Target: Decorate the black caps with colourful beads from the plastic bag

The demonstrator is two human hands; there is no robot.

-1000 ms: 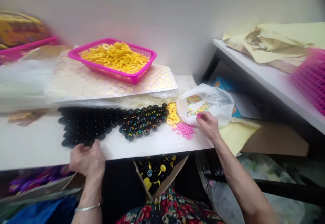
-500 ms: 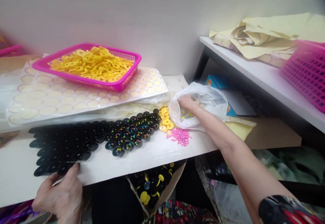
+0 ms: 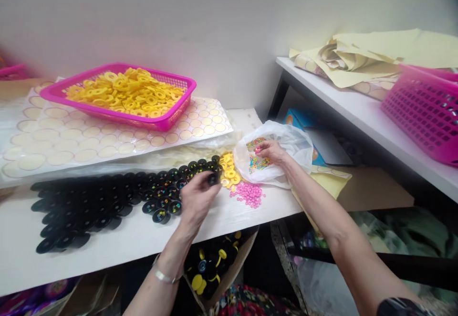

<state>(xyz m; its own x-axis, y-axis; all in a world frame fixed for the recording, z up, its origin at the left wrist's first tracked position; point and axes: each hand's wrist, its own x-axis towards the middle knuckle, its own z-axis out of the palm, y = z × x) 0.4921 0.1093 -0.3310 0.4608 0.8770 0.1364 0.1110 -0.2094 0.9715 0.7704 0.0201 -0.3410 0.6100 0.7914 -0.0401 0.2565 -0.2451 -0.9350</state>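
My left hand [image 3: 196, 199] is closed in a pinch on a small black cap [image 3: 213, 179] at the right end of a field of black caps [image 3: 107, 201] laid on the white table [image 3: 107, 249]. Some of those caps near it hold coloured beads. My right hand [image 3: 272, 151] reaches into a clear plastic bag [image 3: 286, 156] of coloured beads, fingers pinched among them; whether it holds any I cannot make out. Between both hands lie yellow rings [image 3: 229, 170] and a small heap of pink beads [image 3: 248, 194].
A pink basket [image 3: 150, 120] of yellow rings rests on sheets of round stickers [image 3: 89, 137] at the back. A side shelf [image 3: 358, 110] at the right carries yellow paper and another pink basket [image 3: 425, 110]. An open carton [image 3: 214, 263] of black and yellow parts sits under the table.
My left hand came up from the table's front edge at the left and pinched a black cap near the yellow rings. My right hand stays in the bag, shifted slightly right.
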